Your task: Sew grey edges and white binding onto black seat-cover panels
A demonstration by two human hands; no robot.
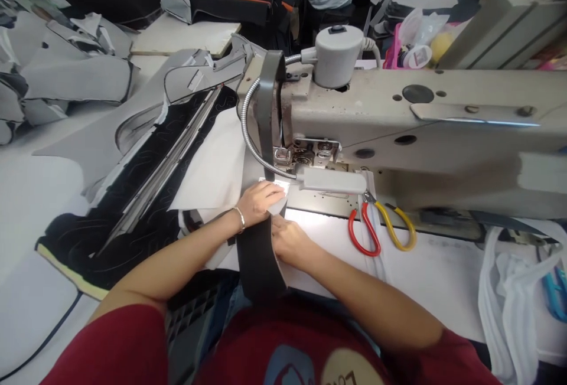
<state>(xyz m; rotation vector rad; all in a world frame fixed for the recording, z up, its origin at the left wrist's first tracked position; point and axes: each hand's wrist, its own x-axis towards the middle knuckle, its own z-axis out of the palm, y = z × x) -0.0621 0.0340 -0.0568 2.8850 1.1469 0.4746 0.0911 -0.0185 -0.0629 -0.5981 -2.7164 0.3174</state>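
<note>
A long dark grey fabric strip (pixel 259 261) runs from my lap, under my hands, toward the sewing machine head (pixel 305 152), and a length of it hangs over the machine's top. My left hand (pixel 259 201) lies over the strip just in front of the needle area, fingers together and bent onto it, beside a small white label (pixel 282 185). My right hand (pixel 290 240) is closed on the strip's right edge, thumb and fingers pinching it; its fingertips are partly hidden. The needle and presser foot are hard to make out behind the lamp.
A grey lamp (pixel 334 180) on a bent metal hose glows beside the needle area. Scissors (pixel 370 225) with red and yellow handles lie right of my hands. Black quilted pieces (pixel 155 178) cover the left. White straps (pixel 509 296) hang at right; a pink basket (pixel 393 48) stands behind.
</note>
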